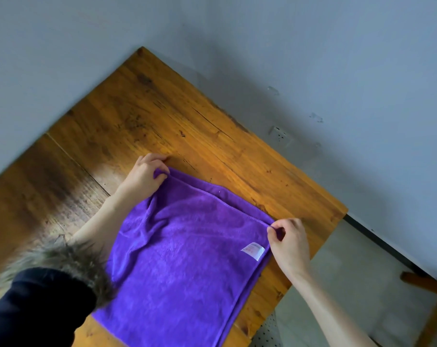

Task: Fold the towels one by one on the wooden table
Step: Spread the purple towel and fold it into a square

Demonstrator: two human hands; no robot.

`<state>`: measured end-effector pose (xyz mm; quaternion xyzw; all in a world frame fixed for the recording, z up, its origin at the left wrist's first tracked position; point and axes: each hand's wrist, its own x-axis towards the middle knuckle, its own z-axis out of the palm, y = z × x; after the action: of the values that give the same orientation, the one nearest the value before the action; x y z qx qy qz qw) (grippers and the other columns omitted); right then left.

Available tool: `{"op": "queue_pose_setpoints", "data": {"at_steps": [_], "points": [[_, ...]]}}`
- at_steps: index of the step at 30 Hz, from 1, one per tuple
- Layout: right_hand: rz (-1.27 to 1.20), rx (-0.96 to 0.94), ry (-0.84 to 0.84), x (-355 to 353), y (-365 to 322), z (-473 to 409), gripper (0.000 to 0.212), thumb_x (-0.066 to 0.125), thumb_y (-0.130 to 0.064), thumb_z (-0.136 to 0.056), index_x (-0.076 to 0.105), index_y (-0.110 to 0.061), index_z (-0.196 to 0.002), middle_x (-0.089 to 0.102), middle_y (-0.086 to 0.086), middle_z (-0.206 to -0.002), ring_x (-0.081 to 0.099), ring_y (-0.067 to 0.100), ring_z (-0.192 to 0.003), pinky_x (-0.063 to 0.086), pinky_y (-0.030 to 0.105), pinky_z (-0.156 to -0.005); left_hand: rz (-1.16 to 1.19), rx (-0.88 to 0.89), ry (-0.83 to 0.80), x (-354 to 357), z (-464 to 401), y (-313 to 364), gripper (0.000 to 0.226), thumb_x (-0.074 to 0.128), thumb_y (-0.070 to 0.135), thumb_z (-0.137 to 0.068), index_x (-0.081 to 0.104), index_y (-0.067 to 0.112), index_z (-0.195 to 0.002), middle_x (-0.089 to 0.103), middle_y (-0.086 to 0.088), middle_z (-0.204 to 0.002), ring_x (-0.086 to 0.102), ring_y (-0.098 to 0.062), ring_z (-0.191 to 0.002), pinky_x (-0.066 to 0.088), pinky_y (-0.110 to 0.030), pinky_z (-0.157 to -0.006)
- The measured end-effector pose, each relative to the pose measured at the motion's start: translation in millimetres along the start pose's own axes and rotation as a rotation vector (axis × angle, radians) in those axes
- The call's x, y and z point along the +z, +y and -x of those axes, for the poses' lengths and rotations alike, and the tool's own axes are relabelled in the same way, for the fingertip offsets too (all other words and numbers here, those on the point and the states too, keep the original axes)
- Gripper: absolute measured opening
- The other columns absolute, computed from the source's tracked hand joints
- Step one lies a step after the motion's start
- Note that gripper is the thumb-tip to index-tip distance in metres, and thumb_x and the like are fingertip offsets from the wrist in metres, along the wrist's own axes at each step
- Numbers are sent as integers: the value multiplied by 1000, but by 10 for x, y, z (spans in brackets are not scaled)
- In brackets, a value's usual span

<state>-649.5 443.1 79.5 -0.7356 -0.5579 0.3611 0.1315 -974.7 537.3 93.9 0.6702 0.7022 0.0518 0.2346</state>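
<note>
Purple towel (pixel 187 259) flat on bench (pixel 142 116), apparently already doubled: two stitched edges run together along far side, white label (pixel 253 251) face-up near right far corner. Some wrinkles radiating from left far corner; rest lies fairly smooth.

Left hand (pixel 143 177) at far left corner, fingers curled, thumb and fingers pinching a small bunch of cloth; fingertips touching bench just beyond. Right hand (pixel 288 244) at far right corner, thumb and forefinger pinched on corner, remaining fingers loosely curled. Both forearms bare; dark sleeve with fur trim (pixel 62 259) over near left part of view, hiding towel's near left corner.

Key relation: far edge stretched taut between the two hands, running from upper left down to lower right in view. Body of towel extends from that edge back toward the wearer, long axis roughly perpendicular to held edge. Near edge reaches bench front, partly out of view. Each hand on its own corner; neither closer to centre.

Judgement: mid-fold, corners being aligned or set down. Next likely move: release, smooth, then fold again across long axis. Risk: wrinkle at left corner getting trapped in next fold.

No other towels in view. Grey wall (pixel 312 46) behind bench; wooden stool (pixel 432 291) at right.
</note>
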Motion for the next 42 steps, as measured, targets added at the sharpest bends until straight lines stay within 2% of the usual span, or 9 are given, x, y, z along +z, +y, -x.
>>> {"op": "queue_pose_setpoints", "data": {"at_steps": [4, 7, 15, 19, 22, 28, 34, 37, 42], "points": [[-57, 1, -85, -24, -20, -13, 7, 61, -23, -88, 54, -21, -86, 50, -7, -96, 52, 7, -86, 36, 4, -60, 87, -72, 29, 18, -44, 46, 14, 65, -5, -77, 71, 5, -84, 48, -5, -95, 48, -21, -87, 28, -13, -78], [-23, -18, -172, -50, -48, -45, 8, 61, -28, -88, 53, -25, -87, 54, -10, -91, 51, 7, -89, 37, 5, -61, 108, -144, -67, -10, -76, 51, 13, 65, 0, -78, 68, 12, -81, 48, 7, -75, 45, -16, -84, 32, -24, -80], [-62, 50, -257, -319, -236, -59, 6, 58, -21, -90, 55, -19, -85, 58, -8, -85, 55, 3, -79, 39, 7, -54, 285, -236, -175, -288, 129, -12, 29, 72, 4, -76, 63, 29, -64, 60, 5, -71, 52, -14, -70, 37, -14, -61], [-163, -57, -221, -595, -636, 0, 10, 58, -15, -89, 59, -17, -79, 62, -10, -81, 57, 1, -78, 40, 9, -55, 408, -319, 4, -792, 546, -86, 23, 69, 3, -79, 66, 24, -70, 65, -6, -77, 56, -18, -76, 41, -21, -66], [-187, -164, -170, -804, -1004, 76, 12, 59, -12, -87, 61, -17, -77, 65, -7, -81, 58, 3, -80, 41, 9, -57, 531, -346, 188, -1319, 1006, -97, 6, 67, 10, -83, 70, 13, -80, 67, -5, -78, 57, -13, -73, 42, -13, -63], [-340, -412, -57, -1235, -1887, 389, 21, 61, -8, -84, 61, -22, -68, 64, -9, -70, 58, 0, -67, 43, 15, -64, 840, -371, 514, -2202, 2121, -170, 16, 63, 9, -84, 69, 14, -70, 69, 3, -64, 61, -6, -61, 48, -21, -62], [-837, -499, -264, -1637, -2899, 843, 21, 55, 1, -87, 61, -9, -69, 63, 1, -59, 57, 11, -60, 46, 28, -67, 1125, -311, 766, -2811, 3014, -272, 19, 55, -1, -87, 66, 6, -73, 69, -1, -63, 62, -14, -65, 51, -13, -62], [-927, -600, -369, -1829, -3313, 1103, 14, 63, -5, -80, 62, -7, -67, 62, 4, -61, 57, 16, -62, 51, 25, -66, 1192, -237, 896, -3065, 3357, -238, 17, 50, -4, -89, 61, 2, -78, 67, 3, -59, 61, -4, -57, 49, -9, -60], [-1015, -701, -472, -1922, -3788, 1388, 18, 50, 2, -89, 58, -5, -74, 61, 7, -67, 56, 17, -64, 51, 22, -60, 1324, -135, 1049, -3343, 3802, -215, 17, 47, -4, -90, 59, 0, -81, 68, -2, -61, 62, -10, -60, 53, -15, -64]]}}
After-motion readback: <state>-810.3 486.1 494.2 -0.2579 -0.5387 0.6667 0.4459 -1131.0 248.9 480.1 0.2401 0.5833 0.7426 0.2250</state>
